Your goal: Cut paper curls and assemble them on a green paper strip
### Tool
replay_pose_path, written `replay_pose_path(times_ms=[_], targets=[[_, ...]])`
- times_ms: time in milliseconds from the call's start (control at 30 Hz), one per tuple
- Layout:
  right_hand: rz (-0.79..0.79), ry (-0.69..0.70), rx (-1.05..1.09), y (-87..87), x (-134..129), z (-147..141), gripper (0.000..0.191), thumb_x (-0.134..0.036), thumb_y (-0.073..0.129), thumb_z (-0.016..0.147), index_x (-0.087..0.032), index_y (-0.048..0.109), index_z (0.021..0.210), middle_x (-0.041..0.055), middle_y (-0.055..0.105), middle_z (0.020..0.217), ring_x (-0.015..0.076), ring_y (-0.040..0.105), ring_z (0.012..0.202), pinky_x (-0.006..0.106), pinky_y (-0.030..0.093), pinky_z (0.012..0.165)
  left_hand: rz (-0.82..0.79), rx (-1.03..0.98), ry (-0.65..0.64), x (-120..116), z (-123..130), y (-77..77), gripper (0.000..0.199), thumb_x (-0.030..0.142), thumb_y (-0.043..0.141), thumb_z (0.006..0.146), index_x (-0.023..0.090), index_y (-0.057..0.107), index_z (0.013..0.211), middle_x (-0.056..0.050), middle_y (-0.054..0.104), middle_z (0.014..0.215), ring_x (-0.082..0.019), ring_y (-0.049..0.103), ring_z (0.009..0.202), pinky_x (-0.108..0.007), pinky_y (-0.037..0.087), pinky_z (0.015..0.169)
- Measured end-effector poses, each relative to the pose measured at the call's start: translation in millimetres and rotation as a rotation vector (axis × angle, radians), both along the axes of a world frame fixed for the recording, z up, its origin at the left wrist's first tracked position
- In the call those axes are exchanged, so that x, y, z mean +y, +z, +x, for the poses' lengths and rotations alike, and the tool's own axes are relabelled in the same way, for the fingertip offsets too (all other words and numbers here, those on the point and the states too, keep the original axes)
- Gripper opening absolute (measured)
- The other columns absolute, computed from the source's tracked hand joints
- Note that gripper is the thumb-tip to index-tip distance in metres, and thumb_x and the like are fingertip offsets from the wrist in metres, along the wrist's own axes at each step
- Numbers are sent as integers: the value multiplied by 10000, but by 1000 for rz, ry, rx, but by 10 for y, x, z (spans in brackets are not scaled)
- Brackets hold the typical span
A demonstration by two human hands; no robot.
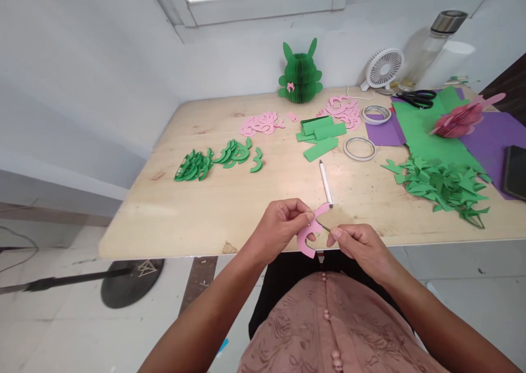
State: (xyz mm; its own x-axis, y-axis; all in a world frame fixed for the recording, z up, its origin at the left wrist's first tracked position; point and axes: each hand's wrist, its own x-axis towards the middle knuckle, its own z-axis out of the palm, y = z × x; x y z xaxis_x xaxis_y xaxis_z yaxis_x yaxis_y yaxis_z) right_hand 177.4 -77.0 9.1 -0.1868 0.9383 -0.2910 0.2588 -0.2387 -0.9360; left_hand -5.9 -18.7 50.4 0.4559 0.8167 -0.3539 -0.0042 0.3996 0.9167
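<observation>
Over the table's front edge, my left hand pinches a curved pink paper cutout with a wavy outline. My right hand is closed on a thin dark metal tool; its tip meets the right edge of the paper, and its kind is hard to make out. A white pen lies just beyond my hands. Farther back are folded green paper strips and piles of pink paper cutouts. Green curved cutouts lie in heaps to the left.
A green honeycomb paper figure stands by the wall. Tape rolls, black scissors, a small white fan and a bottle are on the right. Green scraps, a pink paper figure and a phone lie nearer.
</observation>
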Motion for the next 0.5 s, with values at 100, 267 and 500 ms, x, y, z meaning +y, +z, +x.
replay_pose_path(times_ms=[100,267,500], targets=[[9,4,-11,5,-7,1,505,-552,434,873,-131,651,698,-49,279,509,88,260,478,240,184,449,-1,-3,4,-6,-3,1,181,278,673,735,136,574,683,13,610,565,-103,593,494,-197,465,484],[24,-11,-27,21,-16,-12,511,-557,431,868,-133,645,679,-48,268,507,85,245,470,240,173,438,-5,-13,9,-8,0,1,192,283,682,730,136,571,676,12,612,563,-102,592,490,-198,469,488],[37,-24,-76,70,-19,-23,504,-566,441,854,-145,633,654,-48,295,497,85,257,460,241,190,440,-8,-16,13,-18,10,14,202,293,684,729,135,569,681,8,615,583,-113,608,515,-200,473,491]])
